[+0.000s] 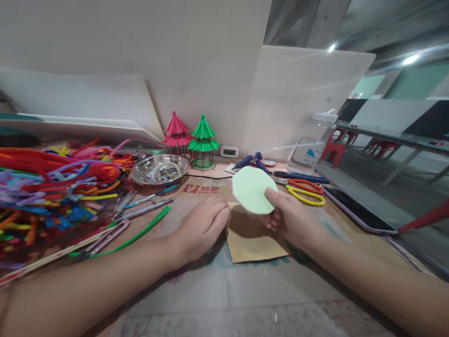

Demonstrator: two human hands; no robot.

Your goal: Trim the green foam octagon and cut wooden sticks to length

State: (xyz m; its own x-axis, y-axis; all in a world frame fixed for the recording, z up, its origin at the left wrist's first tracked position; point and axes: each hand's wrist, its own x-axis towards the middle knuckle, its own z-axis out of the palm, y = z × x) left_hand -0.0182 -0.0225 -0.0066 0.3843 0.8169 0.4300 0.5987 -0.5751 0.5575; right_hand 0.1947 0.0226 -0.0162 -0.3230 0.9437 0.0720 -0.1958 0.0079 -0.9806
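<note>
My right hand (285,210) pinches a pale green paper disc (253,190) between thumb and fingers, raised over a brown square of card (256,243). The disc hides the card's upper part. To its left, my left hand (204,224) is palm down, with curled fingers pressed together beside the card's left edge. Whether anything is under those fingers is hidden. Beyond the hands stand two small pipe-cleaner pagodas, one pink (176,132) and one green (202,143).
Left lies a heap of colourful pipe cleaners (54,187), with a box cutter (107,235) and pens (149,207). A metal dish (160,171) sits behind. Rightward are a glue gun (252,161), scissors (306,191), a phone (357,208) and a water bottle (311,142).
</note>
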